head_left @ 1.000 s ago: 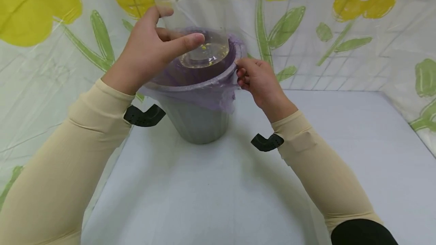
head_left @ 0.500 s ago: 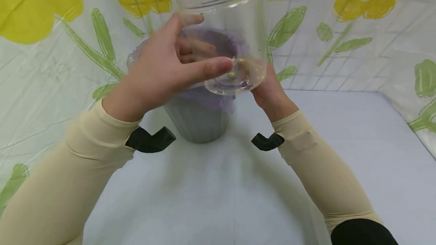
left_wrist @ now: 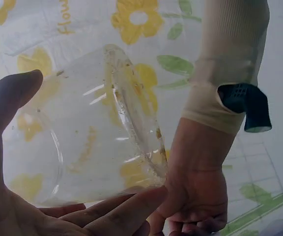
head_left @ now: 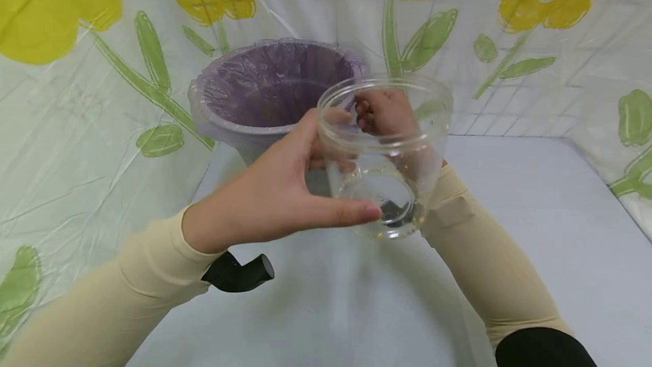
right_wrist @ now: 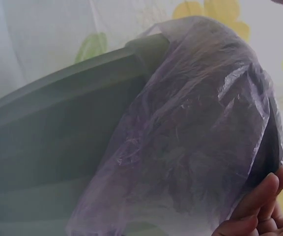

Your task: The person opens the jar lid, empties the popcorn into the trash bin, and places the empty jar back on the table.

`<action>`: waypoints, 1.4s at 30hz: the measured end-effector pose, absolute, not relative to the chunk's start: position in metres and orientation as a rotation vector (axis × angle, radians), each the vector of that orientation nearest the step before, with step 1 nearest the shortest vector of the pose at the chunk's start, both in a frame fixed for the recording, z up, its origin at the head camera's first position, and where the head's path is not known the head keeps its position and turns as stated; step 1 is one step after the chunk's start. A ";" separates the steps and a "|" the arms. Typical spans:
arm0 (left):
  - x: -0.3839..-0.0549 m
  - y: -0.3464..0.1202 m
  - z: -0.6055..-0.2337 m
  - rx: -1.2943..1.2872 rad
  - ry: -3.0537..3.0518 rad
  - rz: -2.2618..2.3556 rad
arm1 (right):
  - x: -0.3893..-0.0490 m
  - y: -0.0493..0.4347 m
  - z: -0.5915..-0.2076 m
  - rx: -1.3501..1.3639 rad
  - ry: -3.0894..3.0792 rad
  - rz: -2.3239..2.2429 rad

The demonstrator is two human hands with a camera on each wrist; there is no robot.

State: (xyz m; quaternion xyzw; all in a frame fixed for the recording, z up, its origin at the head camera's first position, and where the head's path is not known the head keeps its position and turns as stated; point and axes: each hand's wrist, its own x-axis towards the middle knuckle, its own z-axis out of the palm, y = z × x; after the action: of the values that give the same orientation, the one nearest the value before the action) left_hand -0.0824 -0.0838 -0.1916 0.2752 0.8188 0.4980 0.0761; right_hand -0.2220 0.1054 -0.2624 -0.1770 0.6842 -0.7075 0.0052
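Note:
My left hand (head_left: 275,191) grips a clear plastic jar (head_left: 389,180) by its side, thumb in front and fingers behind. The jar has no lid; its mouth tips toward me, and small yellow specks cling round its bottom. Behind the jar in the head view, and seen through it, my right hand pinches the edge of a purple plastic bag (head_left: 244,89) at the bin's right rim. In the left wrist view the right hand (left_wrist: 195,191) is beyond the jar. The bag lines a grey-green bin (right_wrist: 58,137) and folds down over its outside, as the right wrist view shows.
The bin stands toward the back of a white tabletop (head_left: 305,310). Behind and left hangs a pale sheet (head_left: 305,10) printed with yellow flowers and green leaves. Black wrist mounts (head_left: 241,273) stick out below the sleeves.
My left hand has brought the jar from over the bin toward me, down and to the right, its mouth tipping into view. The right hand keeps its place at the rim.

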 end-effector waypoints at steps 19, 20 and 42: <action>-0.062 -0.090 -0.260 0.813 2.196 1.303 | -0.235 0.103 -0.264 -0.189 1.778 -2.439; -0.062 -0.091 -0.264 0.816 2.186 1.298 | -0.236 0.103 -0.265 -0.188 1.780 -2.437; -0.072 -0.116 -0.372 0.616 1.922 1.260 | -0.236 0.103 -0.266 -0.203 1.790 -2.421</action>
State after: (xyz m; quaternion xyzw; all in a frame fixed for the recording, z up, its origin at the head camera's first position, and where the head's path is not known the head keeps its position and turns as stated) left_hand -0.0718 -0.1164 -0.3716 0.2405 0.7499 0.4914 0.3720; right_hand -0.2360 0.1026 -0.2659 -0.0671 0.5919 -0.8008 0.0619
